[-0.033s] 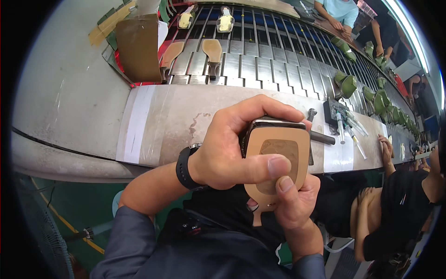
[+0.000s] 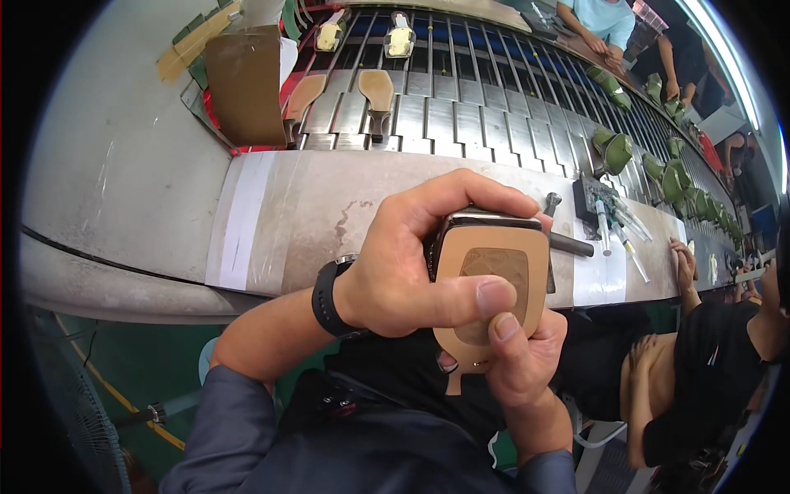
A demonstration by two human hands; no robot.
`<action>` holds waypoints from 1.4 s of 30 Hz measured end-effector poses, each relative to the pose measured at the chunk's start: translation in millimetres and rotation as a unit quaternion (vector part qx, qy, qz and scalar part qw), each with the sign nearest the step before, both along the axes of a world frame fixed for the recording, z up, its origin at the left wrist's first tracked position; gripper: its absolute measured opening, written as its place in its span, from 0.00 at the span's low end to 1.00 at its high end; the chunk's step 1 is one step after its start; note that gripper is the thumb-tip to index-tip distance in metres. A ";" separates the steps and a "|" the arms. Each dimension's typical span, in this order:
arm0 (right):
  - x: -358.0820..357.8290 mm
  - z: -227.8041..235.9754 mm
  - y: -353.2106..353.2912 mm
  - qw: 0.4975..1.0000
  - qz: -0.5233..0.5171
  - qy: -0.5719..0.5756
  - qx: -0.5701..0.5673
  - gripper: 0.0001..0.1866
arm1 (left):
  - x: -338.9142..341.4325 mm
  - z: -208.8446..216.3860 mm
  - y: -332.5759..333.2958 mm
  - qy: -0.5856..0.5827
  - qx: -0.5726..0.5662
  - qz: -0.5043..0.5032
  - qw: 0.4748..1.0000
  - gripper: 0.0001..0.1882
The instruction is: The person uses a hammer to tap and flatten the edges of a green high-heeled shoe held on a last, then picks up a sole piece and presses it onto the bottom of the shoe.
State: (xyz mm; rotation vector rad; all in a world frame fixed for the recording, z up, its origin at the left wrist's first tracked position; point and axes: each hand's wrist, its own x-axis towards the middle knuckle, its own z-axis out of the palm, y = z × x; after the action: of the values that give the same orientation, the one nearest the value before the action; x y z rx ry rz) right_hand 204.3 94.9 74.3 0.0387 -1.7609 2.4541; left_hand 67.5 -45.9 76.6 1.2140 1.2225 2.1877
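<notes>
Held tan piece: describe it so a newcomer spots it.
Beside the slatted metal conveyor lies a pale worktop. Over its near edge, the left hand and right hand grip a tan paddle-shaped piece. Unlike the tan pieces on the conveyor, it's held.

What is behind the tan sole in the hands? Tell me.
Behind the tan sole, a shiny dark object shows along the top and left; the rest is hidden by the sole, left hand and right hand.
</notes>
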 end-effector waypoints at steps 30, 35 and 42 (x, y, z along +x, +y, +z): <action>-0.6 -4.1 -3.1 0.999 -0.002 -0.011 -0.034 0.17 | 4.8 8.5 -5.9 -0.017 -0.031 0.018 0.999 0.22; -0.9 -7.6 0.8 1.000 0.006 0.007 -0.021 0.18 | 7.9 12.6 -5.9 -0.043 -0.048 0.020 0.998 0.21; 2.0 -4.8 3.7 0.998 -0.002 -0.031 -0.045 0.19 | 6.5 12.1 -3.4 -0.049 -0.039 -0.015 0.998 0.26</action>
State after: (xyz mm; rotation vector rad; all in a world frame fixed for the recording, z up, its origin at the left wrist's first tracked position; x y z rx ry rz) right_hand 206.2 98.7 69.4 -0.0495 -1.6692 2.5558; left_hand 74.1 -49.3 88.7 1.0738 1.2302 2.1312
